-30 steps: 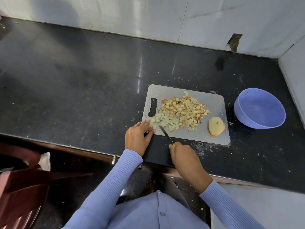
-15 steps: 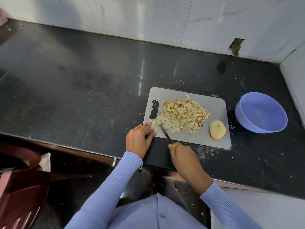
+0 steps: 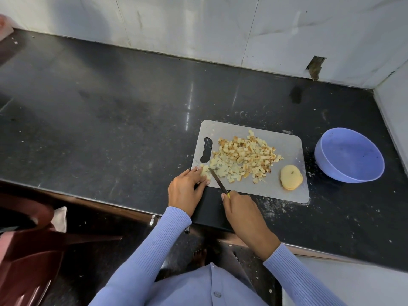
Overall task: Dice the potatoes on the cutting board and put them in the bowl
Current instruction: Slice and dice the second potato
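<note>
Black polished stone counter [image 3: 110,111] under everything. Grey rectangular plastic cutting board [image 3: 287,151], landmark. Round lilac plastic bowl [image 3: 351,171] just right of board, nothing visible inside. Heap of pale diced potato cubes [image 3: 245,157] on board centre. Left hand [image 3: 185,191] at board's near-left corner, fingers curled onto uncut potato strips [image 3: 204,171]. Right hand [image 3: 240,208] off board's near edge, clenched round slim knife [image 3: 217,181]. Peeled potato half [image 3: 291,177] near board's right edge: likely firm, wet, slippery; pin flat side down.

No text, label, brand, number or sign can be read anywhere, whether on the cutting board [image 3: 287,149], the bowl [image 3: 326,166] or the counter [image 3: 110,120].
</note>
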{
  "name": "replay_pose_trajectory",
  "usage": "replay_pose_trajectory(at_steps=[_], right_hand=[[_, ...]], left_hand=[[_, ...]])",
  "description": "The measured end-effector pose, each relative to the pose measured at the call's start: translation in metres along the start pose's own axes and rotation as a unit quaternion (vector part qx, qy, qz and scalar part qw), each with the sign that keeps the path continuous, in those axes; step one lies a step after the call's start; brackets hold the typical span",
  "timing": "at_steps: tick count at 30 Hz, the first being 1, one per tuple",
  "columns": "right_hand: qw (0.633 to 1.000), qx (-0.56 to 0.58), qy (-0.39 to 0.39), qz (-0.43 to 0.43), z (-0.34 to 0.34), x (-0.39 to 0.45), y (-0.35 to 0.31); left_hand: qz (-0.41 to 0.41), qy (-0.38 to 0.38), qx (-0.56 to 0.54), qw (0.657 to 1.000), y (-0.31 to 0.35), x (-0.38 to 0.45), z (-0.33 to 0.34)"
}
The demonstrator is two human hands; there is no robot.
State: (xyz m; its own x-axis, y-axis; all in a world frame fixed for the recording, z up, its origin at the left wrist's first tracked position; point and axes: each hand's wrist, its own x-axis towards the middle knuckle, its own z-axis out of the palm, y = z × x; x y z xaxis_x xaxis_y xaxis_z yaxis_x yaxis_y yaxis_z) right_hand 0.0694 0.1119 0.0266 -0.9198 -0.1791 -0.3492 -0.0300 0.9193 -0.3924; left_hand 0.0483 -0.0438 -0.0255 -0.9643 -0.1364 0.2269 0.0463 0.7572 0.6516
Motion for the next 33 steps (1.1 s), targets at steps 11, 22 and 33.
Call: replay_pose_trajectory(at_steps=[11, 22, 33], right_hand=[[1.000, 0.015, 0.011, 0.012, -0.001, 0.002, 0.004], [1.000, 0.021, 0.008, 0.004, 0.003, 0.014, -0.005], [0.999, 0.011, 0.027, -0.022, -0.007, 0.025, -0.010]], left_hand=[[0.024, 0.024, 0.027, 0.999, 0.003, -0.002, -0.002], [0.032, 0.021, 0.037, 0.999, 0.003, -0.001, -0.002], [0.032, 0.032, 0.052, 0.998, 0.004, -0.004, -0.001]])
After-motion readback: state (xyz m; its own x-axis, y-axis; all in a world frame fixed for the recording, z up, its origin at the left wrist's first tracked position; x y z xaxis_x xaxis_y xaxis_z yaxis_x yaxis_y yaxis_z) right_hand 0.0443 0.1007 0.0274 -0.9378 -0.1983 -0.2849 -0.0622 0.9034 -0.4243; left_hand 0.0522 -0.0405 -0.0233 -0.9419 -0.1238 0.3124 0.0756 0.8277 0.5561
